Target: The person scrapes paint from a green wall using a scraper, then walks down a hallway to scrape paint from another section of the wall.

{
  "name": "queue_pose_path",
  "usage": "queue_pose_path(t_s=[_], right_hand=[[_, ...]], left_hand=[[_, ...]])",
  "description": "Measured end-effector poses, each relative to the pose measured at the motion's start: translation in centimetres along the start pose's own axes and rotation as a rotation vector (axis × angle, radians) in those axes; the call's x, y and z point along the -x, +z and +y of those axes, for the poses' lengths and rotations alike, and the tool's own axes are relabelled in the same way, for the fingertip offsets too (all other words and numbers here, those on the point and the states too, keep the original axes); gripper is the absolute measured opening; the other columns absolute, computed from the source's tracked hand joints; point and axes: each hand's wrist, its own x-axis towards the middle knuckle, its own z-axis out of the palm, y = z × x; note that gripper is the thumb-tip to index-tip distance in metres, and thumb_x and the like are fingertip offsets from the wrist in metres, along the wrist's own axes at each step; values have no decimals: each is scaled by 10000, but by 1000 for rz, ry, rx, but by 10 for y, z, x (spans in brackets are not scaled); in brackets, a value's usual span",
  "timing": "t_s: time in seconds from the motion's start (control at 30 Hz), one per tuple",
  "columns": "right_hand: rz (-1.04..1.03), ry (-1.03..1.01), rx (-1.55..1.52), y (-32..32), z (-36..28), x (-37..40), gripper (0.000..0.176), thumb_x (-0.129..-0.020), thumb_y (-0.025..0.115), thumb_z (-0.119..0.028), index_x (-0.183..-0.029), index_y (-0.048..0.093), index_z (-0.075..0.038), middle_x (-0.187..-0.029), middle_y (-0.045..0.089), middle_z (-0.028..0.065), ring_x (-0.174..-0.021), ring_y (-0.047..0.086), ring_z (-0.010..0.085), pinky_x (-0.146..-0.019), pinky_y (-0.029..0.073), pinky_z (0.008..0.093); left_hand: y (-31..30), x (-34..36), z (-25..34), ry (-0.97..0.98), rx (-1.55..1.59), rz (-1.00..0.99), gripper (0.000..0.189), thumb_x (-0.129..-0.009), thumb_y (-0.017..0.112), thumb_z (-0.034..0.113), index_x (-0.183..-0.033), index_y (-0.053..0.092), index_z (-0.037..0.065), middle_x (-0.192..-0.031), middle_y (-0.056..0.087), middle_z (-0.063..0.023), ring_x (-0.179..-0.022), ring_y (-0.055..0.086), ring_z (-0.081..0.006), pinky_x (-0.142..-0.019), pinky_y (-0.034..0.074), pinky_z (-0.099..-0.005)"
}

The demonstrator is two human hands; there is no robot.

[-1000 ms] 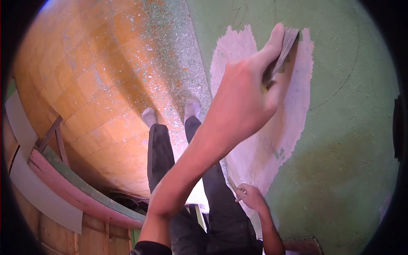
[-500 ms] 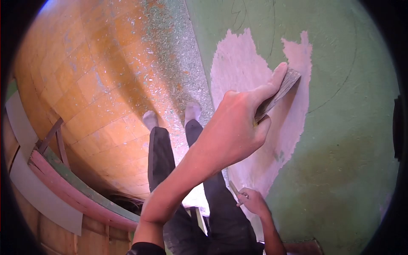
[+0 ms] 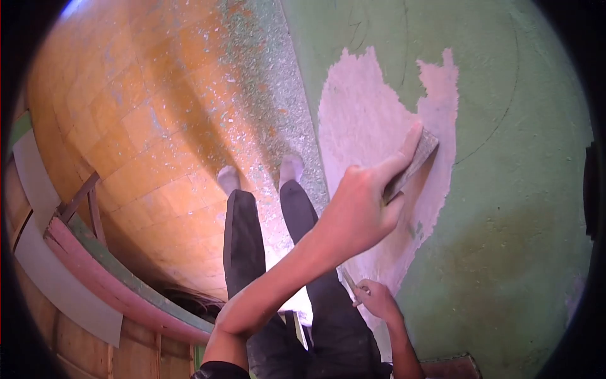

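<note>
My left hand (image 3: 366,202) reaches across from the lower left, its fingers wrapped round a flat grey scraper blade (image 3: 416,161). The index finger lies stretched along the blade, which rests against a bare pale patch (image 3: 360,88) on the green wall (image 3: 517,189). Lower down, near my right thigh, my right hand (image 3: 379,300) is closed on a thin flat tool (image 3: 348,278); most of its handle is hidden in the fingers.
Pale flakes (image 3: 252,82) litter the orange tiled floor (image 3: 145,139) along the wall's base. My feet and dark trousers (image 3: 243,240) are in the middle. A curved pink and green edge (image 3: 120,278) with wooden pieces stands at lower left.
My left hand and the scraper have moved a little down along the pale patch. My right hand has hardly moved. The view has shifted slightly.
</note>
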Motion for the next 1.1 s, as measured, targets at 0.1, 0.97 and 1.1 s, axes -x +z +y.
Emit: queue_pose_path(t_s=[0.1, 0.97, 1.1], right_hand=[[-31, -5, -23, 4, 6, -5, 241, -955, 613, -190, -1025, 667, 34, -858, 727, 161, -813, 774, 248, -729, 560, 358], [-1, 13, -16, 5, -4, -2, 247, -974, 611, -202, -1030, 671, 31, -867, 734, 155, -803, 773, 233, -710, 568, 351], [-9, -11, -18, 6, -4, -1, 248, -976, 612, -200, -1036, 669, 34, -865, 735, 163, -800, 773, 240, -705, 569, 354]], left_hand=[[-17, -35, 14, 53, -69, 86, 828, -762, 559, -3, -1555, 419, 189, -634, 392, -159, -550, 434, -177, -593, 446, -298], [-26, -38, -10, -346, 958, 127, 570, -913, 682, 86, -1428, 449, 13, -901, 538, -48, -611, 555, -100, -525, 473, -292], [-29, -22, 2, -345, 741, 70, 707, -935, 650, 89, -1565, 329, 67, -965, 531, -33, -658, 614, -125, -575, 532, -315]])
